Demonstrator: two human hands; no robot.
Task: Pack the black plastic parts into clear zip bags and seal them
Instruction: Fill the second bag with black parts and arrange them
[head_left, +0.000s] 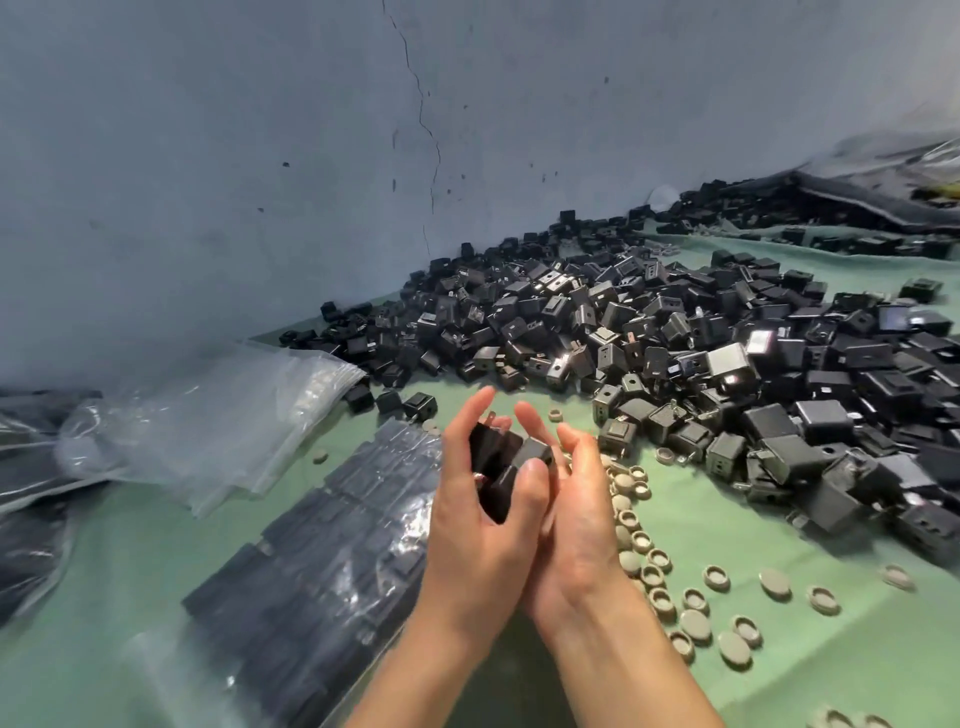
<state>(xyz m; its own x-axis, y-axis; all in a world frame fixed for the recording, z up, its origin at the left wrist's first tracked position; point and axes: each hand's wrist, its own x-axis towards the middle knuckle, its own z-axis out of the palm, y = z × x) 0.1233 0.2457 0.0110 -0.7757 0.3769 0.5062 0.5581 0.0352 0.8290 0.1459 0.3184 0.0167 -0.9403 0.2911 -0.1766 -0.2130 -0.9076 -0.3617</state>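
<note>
- black plastic parts, a few small boxy ones w/ metal prongs, sit cupped between both hands above the green cloth.
- left hand: fingers curled round the parts, thumb pressing on one. right hand: fingers bent against them from the other side, heels of the palms touching.
- big pile of the same glossy, hard-edged parts fills the right side & runs back to the wall; its near edge lies just beyond the fingertips.
- filled zip bag: clear crinkly film over neat rows of parts, flat on the cloth just left of the left hand; the left forearm crosses its right edge in view.
- empty zip bags: soft translucent stack further left by the wall, one corner beside the pile's left end.
- beige caps: round, matte, shallow-dished, scattered right of the right hand & down toward the near edge.
- dark bags crowd the far left edge.
- wall is grey-blue, rough, w/ a thin crack running down it.
- bare cloth shows between the filled bag & the empty stack, also at lower right past the caps.
</note>
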